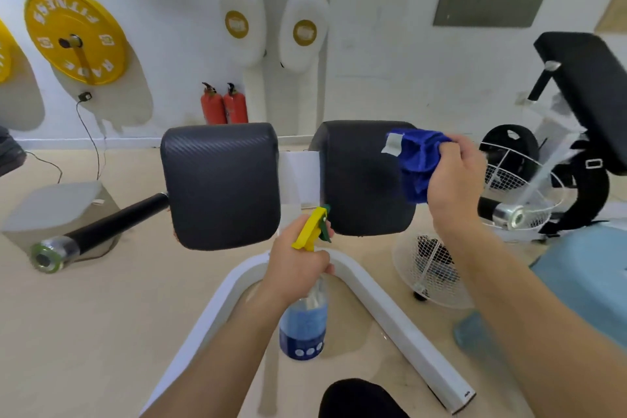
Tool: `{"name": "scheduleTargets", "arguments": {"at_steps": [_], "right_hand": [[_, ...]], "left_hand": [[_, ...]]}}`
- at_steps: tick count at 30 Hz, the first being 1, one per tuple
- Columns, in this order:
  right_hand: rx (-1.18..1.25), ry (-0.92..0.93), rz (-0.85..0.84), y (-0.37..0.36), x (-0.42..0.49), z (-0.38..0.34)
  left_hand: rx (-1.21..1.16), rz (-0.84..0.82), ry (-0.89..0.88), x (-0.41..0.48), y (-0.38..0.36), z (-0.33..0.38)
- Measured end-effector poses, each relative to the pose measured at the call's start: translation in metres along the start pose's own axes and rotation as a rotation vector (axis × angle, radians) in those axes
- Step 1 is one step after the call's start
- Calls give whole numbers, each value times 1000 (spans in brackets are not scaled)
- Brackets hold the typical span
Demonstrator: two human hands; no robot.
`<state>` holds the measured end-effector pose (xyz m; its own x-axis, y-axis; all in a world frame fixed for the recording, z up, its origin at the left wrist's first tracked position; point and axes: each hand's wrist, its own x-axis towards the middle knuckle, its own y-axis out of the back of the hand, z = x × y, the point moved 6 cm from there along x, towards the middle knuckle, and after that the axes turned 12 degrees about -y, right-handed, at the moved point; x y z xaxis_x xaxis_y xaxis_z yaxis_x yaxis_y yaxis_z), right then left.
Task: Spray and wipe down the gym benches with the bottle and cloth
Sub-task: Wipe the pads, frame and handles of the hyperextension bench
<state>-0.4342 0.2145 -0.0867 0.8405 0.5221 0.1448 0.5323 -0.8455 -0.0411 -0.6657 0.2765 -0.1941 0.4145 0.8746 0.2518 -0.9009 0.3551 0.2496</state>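
Two black padded bench cushions stand side by side on a white frame (383,309): the left pad (220,180) and the right pad (359,180). My left hand (295,265) grips the neck of a clear spray bottle (303,326) with blue liquid; its yellow and green trigger head (314,227) points toward the gap between the pads. My right hand (454,176) holds a bunched blue cloth (419,163) against the right pad's upper right corner.
A black roller bar (101,231) sticks out to the left over a grey box (51,210). White fans (431,268) and another black bench (590,92) stand on the right. Two red extinguishers (224,105) and yellow weight plates (74,34) line the wall.
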Motion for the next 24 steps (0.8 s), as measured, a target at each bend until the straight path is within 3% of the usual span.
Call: {"name": "scheduleTargets", "arguments": {"at_steps": [6,10,13,15,17,20,24], "right_hand": [[-35,80,43,6,18,3],[-183,254,-33,-9,27,-6],[-425,471,-221,-44,27,-5],[-712,657,-329,-72,19,15],[-905,802,-286,-89,11,44],[-869,843,-180,-85,-5,81],[-956,1072,-161,-62,-35,140]], "left_hand": [[29,1,18,7,-28,1],[61,45,29,7,-31,-3],[28,89,50,8,-27,-6],[22,117,51,9,-22,-5],[20,139,48,11,-16,-6],[-10,176,25,12,-5,-4],[-29,202,15,14,5,-1]]}}
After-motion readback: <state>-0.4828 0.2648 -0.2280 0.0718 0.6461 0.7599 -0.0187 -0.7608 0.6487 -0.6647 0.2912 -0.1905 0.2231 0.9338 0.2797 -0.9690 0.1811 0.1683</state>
